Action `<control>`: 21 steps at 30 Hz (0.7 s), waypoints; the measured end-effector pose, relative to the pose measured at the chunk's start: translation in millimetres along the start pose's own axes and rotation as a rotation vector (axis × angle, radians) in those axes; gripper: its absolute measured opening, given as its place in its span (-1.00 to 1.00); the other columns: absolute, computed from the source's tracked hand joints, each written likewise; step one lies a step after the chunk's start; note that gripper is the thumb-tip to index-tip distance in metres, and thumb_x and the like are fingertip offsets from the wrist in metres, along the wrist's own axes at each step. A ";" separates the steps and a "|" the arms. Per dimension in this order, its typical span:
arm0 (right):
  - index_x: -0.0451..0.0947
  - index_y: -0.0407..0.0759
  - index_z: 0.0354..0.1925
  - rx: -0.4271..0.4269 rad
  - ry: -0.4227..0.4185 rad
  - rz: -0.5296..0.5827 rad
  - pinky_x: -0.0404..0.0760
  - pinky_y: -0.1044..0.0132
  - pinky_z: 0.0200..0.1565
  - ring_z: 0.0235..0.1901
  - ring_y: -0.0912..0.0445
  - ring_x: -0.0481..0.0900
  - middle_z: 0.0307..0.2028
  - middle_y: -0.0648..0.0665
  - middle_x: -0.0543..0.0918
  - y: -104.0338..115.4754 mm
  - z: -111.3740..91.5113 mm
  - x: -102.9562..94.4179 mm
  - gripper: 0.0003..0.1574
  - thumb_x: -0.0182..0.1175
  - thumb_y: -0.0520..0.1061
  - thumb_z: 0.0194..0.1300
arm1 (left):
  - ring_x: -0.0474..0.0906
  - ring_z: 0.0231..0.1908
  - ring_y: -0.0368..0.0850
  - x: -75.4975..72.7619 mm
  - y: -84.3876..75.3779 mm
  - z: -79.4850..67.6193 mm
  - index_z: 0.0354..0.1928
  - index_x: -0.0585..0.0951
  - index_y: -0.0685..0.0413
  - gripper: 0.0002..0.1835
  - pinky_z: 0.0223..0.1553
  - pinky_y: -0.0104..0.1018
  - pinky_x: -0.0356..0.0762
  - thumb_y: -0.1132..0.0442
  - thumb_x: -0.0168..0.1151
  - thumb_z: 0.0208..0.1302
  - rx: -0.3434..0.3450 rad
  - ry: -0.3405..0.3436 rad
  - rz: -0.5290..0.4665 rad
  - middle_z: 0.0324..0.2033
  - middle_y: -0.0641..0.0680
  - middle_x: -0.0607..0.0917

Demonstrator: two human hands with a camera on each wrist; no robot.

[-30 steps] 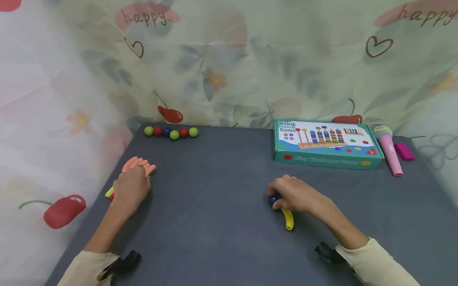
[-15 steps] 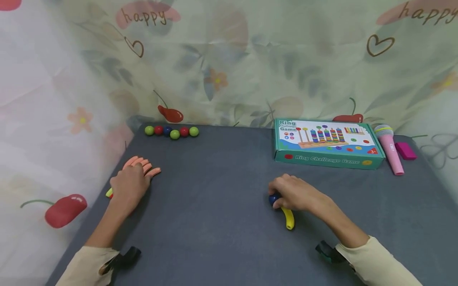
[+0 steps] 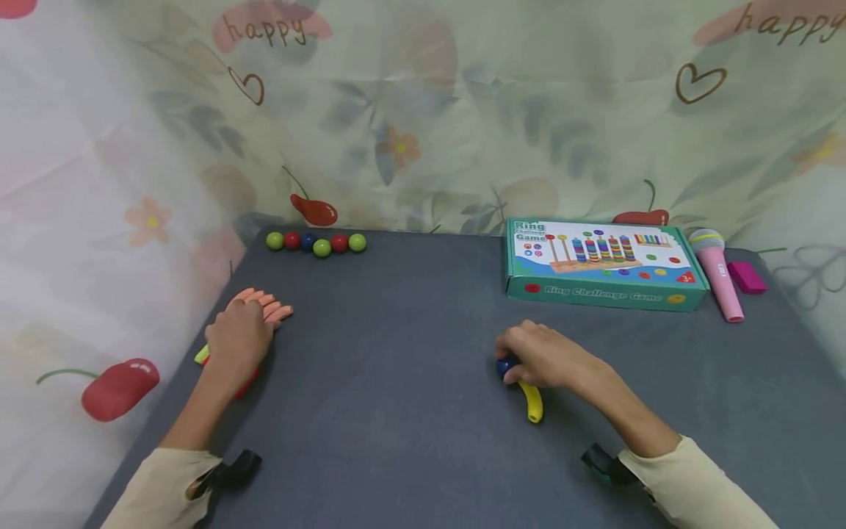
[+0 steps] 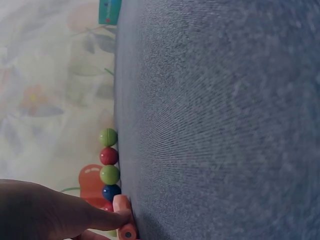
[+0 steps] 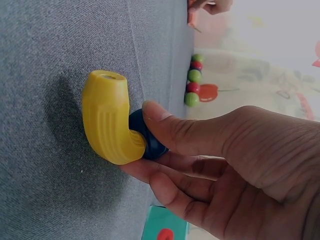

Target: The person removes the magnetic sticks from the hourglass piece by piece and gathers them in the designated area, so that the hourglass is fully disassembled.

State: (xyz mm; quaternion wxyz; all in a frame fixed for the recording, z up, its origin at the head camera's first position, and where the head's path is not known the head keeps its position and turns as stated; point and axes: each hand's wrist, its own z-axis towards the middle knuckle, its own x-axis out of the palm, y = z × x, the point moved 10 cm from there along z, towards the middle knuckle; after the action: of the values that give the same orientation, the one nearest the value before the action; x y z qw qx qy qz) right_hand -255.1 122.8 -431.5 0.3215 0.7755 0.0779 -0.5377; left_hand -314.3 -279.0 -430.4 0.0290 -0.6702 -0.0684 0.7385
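My left hand [image 3: 239, 338] is over a fan of peach-coloured sticks [image 3: 277, 313] at the table's left side. In the left wrist view its thumb presses on one peach stick [image 4: 120, 202], which has a round hole in its end. A yellow-green stick [image 3: 201, 355] and a red piece [image 3: 247, 383] show from beneath that hand, which hides the rest. Right of the middle, my right hand [image 3: 545, 356] pinches a dark blue ball [image 5: 150, 140] between thumb and fingers. Joined to the ball is a curved yellow tube [image 5: 107, 117], close over the table.
At the back left, several green, red and blue balls [image 3: 322, 247] lie in a row. A green Ring Challenge Game box [image 3: 608, 294] stands back right, beside a pink toy microphone [image 3: 720, 283] and a magenta block [image 3: 747, 278]. Grey cloth [image 3: 396, 411] covers the table; a printed curtain hangs behind.
The peach sticks first swung slightly right, then a little back left, with my left hand. A red piece now shows beside the left wrist. My right hand stays in place with the ball.
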 end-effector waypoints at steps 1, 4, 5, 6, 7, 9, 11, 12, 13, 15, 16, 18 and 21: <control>0.74 -0.20 -0.20 -0.004 -0.001 0.002 0.70 0.31 -0.25 -0.40 0.23 0.58 -0.30 -0.08 0.75 0.6 0.2 -0.2 -0.81 0.51 -0.18 0.23 | 0.65 -0.23 0.59 -0.4 0.6 -0.1 -0.09 0.64 0.51 -0.65 -0.27 0.38 0.63 0.22 0.27 0.42 -0.005 -0.005 -0.001 -0.12 0.53 0.64; 0.72 -0.19 -0.23 -0.015 -0.003 0.009 0.66 0.33 -0.30 -0.44 0.24 0.54 -0.35 -0.05 0.72 2.5 1.0 -1.2 -0.84 0.51 -0.19 0.23 | 0.65 -0.22 0.59 -2.3 1.7 0.0 -0.09 0.66 0.50 -0.64 -0.27 0.40 0.62 0.21 0.32 0.40 -0.018 -0.015 0.000 -0.13 0.54 0.65; 0.72 -0.19 -0.25 -0.020 -0.004 0.011 0.63 0.35 -0.32 -0.45 0.24 0.53 -0.38 -0.04 0.71 3.3 1.3 -1.6 -0.84 0.51 -0.20 0.24 | 0.65 -0.22 0.58 -2.9 1.8 0.0 -0.08 0.66 0.50 -0.63 -0.27 0.41 0.62 0.21 0.32 0.40 -0.022 -0.015 0.004 -0.13 0.53 0.65; 0.71 -0.19 -0.26 -0.027 -0.003 0.012 0.60 0.36 -0.34 -0.46 0.23 0.51 -0.40 -0.02 0.68 4.0 1.7 -1.8 -0.85 0.51 -0.20 0.24 | 0.65 -0.22 0.57 -4.0 1.7 -0.4 -0.08 0.66 0.49 -0.63 -0.28 0.41 0.62 0.20 0.32 0.40 -0.026 -0.016 0.009 -0.13 0.53 0.65; 0.70 -0.18 -0.26 -0.033 -0.001 0.012 0.58 0.38 -0.35 -0.47 0.23 0.49 -0.41 -0.01 0.67 4.7 1.8 -1.8 -0.85 0.50 -0.19 0.24 | 0.65 -0.21 0.56 -5.6 1.0 -1.1 -0.09 0.67 0.49 -0.62 -0.30 0.41 0.61 0.18 0.34 0.39 -0.029 -0.022 0.009 -0.13 0.52 0.64; 0.68 -0.18 -0.27 -0.046 0.004 0.013 0.53 0.38 -0.36 -0.46 0.22 0.47 -0.43 0.00 0.63 5.7 1.7 -1.1 -0.84 0.50 -0.19 0.25 | 0.64 -0.21 0.53 -10.8 -4.5 -3.4 -0.10 0.67 0.46 -0.62 -0.32 0.42 0.60 0.16 0.36 0.38 -0.022 -0.050 0.001 -0.13 0.50 0.63; 0.67 -0.16 -0.23 -0.058 0.007 0.012 0.53 0.39 -0.32 -0.41 0.22 0.48 -0.38 0.00 0.65 6.0 1.0 -0.1 -0.83 0.49 -0.19 0.25 | 0.62 -0.28 0.46 -17.4 -17.5 -6.5 -0.17 0.67 0.45 -0.60 -0.38 0.39 0.60 0.13 0.39 0.37 0.018 -0.097 -0.014 -0.17 0.47 0.60; 0.67 -0.16 -0.21 -0.066 0.007 0.015 0.54 0.38 -0.29 -0.38 0.21 0.49 -0.34 -0.02 0.66 5.7 0.5 0.9 -0.82 0.49 -0.19 0.26 | 0.62 -0.33 0.41 -21.3 -28.2 -8.7 -0.20 0.67 0.44 -0.59 -0.40 0.34 0.60 0.10 0.41 0.36 0.055 -0.125 -0.027 -0.20 0.44 0.60; 0.67 -0.17 -0.18 -0.078 0.005 0.018 0.55 0.38 -0.27 -0.35 0.20 0.50 -0.30 -0.03 0.67 6.1 -0.3 1.3 -0.80 0.49 -0.19 0.26 | 0.60 -0.38 0.35 -24.5 -41.6 -11.4 -0.22 0.67 0.42 -0.58 -0.44 0.27 0.61 0.08 0.42 0.34 0.096 -0.142 -0.045 -0.23 0.42 0.60; 0.67 -0.19 -0.10 -0.105 -0.002 0.032 0.56 0.37 -0.26 -0.33 0.19 0.51 -0.25 -0.07 0.68 6.6 -1.2 2.5 -0.75 0.48 -0.19 0.28 | 0.56 -0.45 0.18 -26.1 -76.2 -19.1 -0.23 0.66 0.35 -0.60 -0.48 0.08 0.60 0.05 0.43 0.35 0.204 -0.127 -0.089 -0.27 0.34 0.61; 0.67 -0.20 -0.07 -0.118 -0.008 0.041 0.56 0.37 -0.26 -0.32 0.20 0.50 -0.23 -0.09 0.68 7.2 -1.4 2.7 -0.72 0.47 -0.18 0.28 | 0.55 -0.46 0.09 -23.6 -97.2 -23.3 -0.22 0.65 0.31 -0.60 -0.49 -0.02 0.58 0.02 0.43 0.36 0.268 -0.087 -0.110 -0.27 0.29 0.61; 0.65 -0.23 0.03 -0.140 -0.018 0.061 0.55 0.38 -0.26 -0.33 0.22 0.50 -0.22 -0.10 0.67 8.0 -0.9 3.3 -0.63 0.47 -0.14 0.30 | 0.54 -0.40 -0.03 -15.0 -142.8 -36.3 -0.13 0.66 0.22 -0.62 -0.41 -0.15 0.57 -0.01 0.41 0.38 0.390 0.036 -0.184 -0.23 0.21 0.65; 0.59 -0.27 0.14 -0.146 -0.019 0.094 0.54 0.40 -0.28 -0.36 0.27 0.48 -0.24 -0.08 0.66 8.2 1.4 4.0 -0.47 0.47 -0.08 0.30 | 0.51 -0.35 -0.15 4.5 -208.8 -60.5 -0.09 0.67 0.10 -0.63 -0.33 -0.26 0.52 -0.07 0.37 0.40 0.544 0.242 -0.276 -0.21 0.09 0.67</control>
State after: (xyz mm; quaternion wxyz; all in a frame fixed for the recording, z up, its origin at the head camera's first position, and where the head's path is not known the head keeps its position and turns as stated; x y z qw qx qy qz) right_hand -250.8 114.6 -431.9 0.4029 0.7476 0.0773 -0.5223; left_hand -264.7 -68.2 -411.1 0.3147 -0.7050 0.0452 0.6339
